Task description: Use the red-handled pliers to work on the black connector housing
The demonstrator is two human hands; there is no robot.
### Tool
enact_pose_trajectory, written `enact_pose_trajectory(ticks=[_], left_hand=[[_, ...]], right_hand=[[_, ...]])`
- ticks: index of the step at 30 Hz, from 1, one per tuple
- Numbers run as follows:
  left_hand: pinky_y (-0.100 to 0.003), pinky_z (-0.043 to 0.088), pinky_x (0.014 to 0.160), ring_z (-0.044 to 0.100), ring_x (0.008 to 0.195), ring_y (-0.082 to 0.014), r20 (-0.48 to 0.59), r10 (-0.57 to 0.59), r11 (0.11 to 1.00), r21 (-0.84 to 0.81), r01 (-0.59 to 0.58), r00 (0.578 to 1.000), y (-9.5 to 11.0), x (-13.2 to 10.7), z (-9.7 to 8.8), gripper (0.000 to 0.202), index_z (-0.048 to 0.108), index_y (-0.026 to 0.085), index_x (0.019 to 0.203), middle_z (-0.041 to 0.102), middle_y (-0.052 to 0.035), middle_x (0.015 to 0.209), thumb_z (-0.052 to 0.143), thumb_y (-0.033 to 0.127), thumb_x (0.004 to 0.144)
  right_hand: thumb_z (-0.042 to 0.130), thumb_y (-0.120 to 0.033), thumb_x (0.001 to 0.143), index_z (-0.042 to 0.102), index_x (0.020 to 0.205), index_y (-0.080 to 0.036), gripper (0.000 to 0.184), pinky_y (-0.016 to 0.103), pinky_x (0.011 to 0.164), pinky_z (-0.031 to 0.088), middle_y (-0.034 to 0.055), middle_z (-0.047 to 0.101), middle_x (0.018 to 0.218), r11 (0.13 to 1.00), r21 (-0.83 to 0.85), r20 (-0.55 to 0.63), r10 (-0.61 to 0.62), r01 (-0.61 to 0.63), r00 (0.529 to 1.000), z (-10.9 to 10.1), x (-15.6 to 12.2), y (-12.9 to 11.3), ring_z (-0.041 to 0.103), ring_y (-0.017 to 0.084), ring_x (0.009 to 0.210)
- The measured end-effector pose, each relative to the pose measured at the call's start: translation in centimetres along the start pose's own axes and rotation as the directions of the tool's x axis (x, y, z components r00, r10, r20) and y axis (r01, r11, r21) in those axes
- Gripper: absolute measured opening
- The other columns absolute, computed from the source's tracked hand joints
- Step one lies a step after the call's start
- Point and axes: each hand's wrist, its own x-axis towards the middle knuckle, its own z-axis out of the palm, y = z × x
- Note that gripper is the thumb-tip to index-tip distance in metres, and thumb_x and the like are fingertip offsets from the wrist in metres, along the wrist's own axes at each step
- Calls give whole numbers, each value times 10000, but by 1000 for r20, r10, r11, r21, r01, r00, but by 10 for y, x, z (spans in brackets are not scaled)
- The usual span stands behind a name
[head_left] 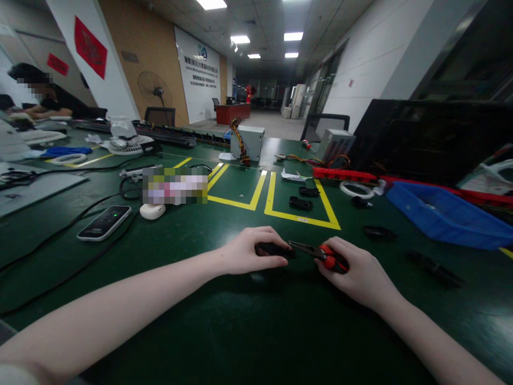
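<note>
Black plastic part (274, 249), small & elongated, is clamped btwn L hand's (248, 248) thumb & fingers over dark-green tabletop (224, 321); R hand's (358, 267) fingers wrap red-and-black-handled metal needle-nose pliers (319, 252), tips by the part, contact hard to tell; two small black plastic pcs (301, 203) lie inside yellow tape outline (270, 193) beyond.

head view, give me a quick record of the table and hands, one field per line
surface: green table
left hand: holds a black part
right hand: holds red-handled pliers
pliers' tips: close to the black part; contact unclear
marked area: two black pieces inside a yellow outline
right side: blue tray
left side: device with green light
toward back: metal box with coloured wires
</note>
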Motion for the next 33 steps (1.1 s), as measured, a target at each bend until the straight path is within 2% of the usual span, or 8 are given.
enact_pose_trajectory(ticks=[21, 26, 33], left_hand=[[-324, 502, 854, 629, 965, -191, 25, 80, 997, 18, -80, 997, -5, 0, 0, 249, 694, 157, 1059, 649, -74, 1054, 727, 268, 839], [-302, 504, 817, 631, 934, -183, -5, 97, 995, 16, -97, 995, -6, 0, 1, 257, 692, 137, 1052, 648, -75, 1026, 728, 274, 839], [-302, 507, 807, 627, 920, -178, -3, 84, 996, 19, -83, 997, -7, -1, 2, 259, 694, 153, 1029, 631, -61, 1029, 748, 292, 817]], right_hand=[[618, -369, 799, 581, 939, -230, 201, 337, 678, 508, 51, 645, 926, 997, -47, -65, -59, 56, 996, 0, -1, 1, 625, 212, 811], [611, -362, 797, 576, 944, -230, 200, 338, 685, 509, 51, 642, 921, 996, -34, -93, -91, 88, 992, 1, -2, 3, 627, 213, 813], [611, -334, 775, 579, 924, -238, 180, 329, 667, 508, 39, 642, 908, 994, -36, -45, -102, 101, 994, 3, -2, 3, 624, 206, 795]])
